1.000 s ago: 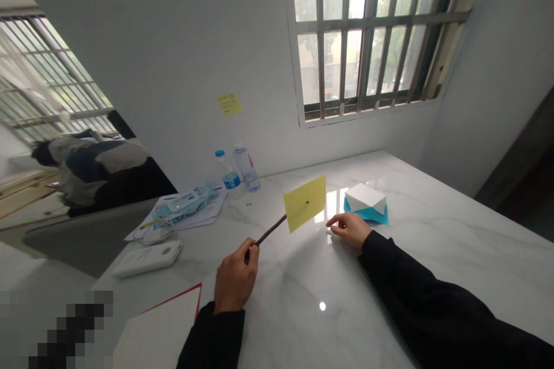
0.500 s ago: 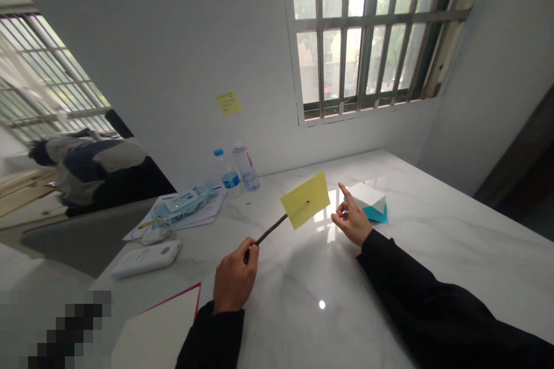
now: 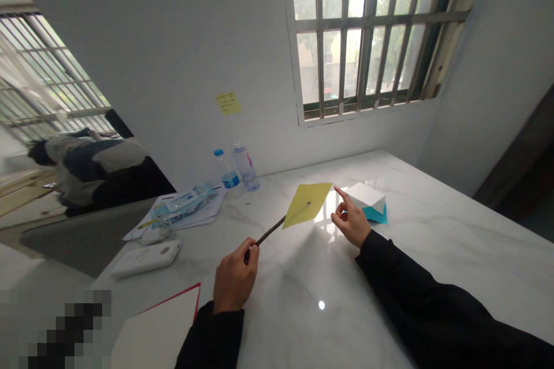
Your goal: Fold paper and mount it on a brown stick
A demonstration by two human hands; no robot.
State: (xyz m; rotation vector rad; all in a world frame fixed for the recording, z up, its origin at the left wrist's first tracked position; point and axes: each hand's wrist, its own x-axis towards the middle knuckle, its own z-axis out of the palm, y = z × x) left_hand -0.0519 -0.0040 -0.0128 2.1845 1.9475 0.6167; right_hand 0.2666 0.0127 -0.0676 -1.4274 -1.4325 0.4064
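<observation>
My left hand (image 3: 236, 277) is closed around the near end of a thin dark stick (image 3: 271, 231), which slants up and to the right above the table. At its far end sits a square of yellow paper (image 3: 300, 204), with a small dark spot near its middle where the stick's tip seems to come through. My right hand (image 3: 352, 220) holds nothing. Its index finger is stretched out, the tip at or very near the paper's upper right corner; I cannot tell whether they touch. The other fingers are partly curled.
Behind my right hand lie a white box-like item (image 3: 367, 193) and blue paper (image 3: 376, 214). Two bottles (image 3: 229, 176) stand by the wall. On the left are papers with a blue packet (image 3: 186, 202), a white case (image 3: 147, 258) and a red-edged sheet (image 3: 160, 328). A person (image 3: 95, 167) leans over farther left.
The yellow paper has turned on the stick, its upper right corner now beside my right index fingertip. That finger has tipped slightly left; my left hand has stayed in place.
</observation>
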